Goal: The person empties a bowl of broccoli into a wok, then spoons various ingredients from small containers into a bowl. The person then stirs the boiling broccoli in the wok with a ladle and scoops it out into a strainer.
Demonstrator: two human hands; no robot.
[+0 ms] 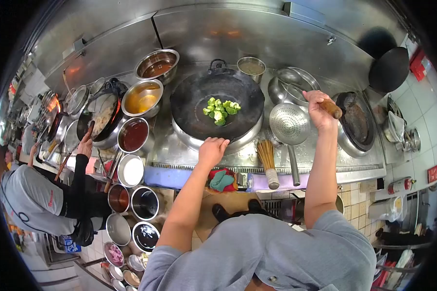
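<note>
On the counter (161,148), keep the wok (187,106) steady, your left hand (212,151) closed on its near rim, and raise clear of the pot (275,92) the ladle (290,76) that your right hand (318,109) clamps by its wooden handle, so that its bowl should reach the broccoli (221,110) at the wok's middle without knocking metal. For clearance, favour the bare steel at front left; on the right, pot, skimmer (290,123) and brush (266,156) crowd the wok, and both tools' handles reach the front edge

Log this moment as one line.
left hand: closed over near edge of wok | right hand: grip closed on ladle | wok: broccoli inside | strainer: right of wok, beside brush
</note>
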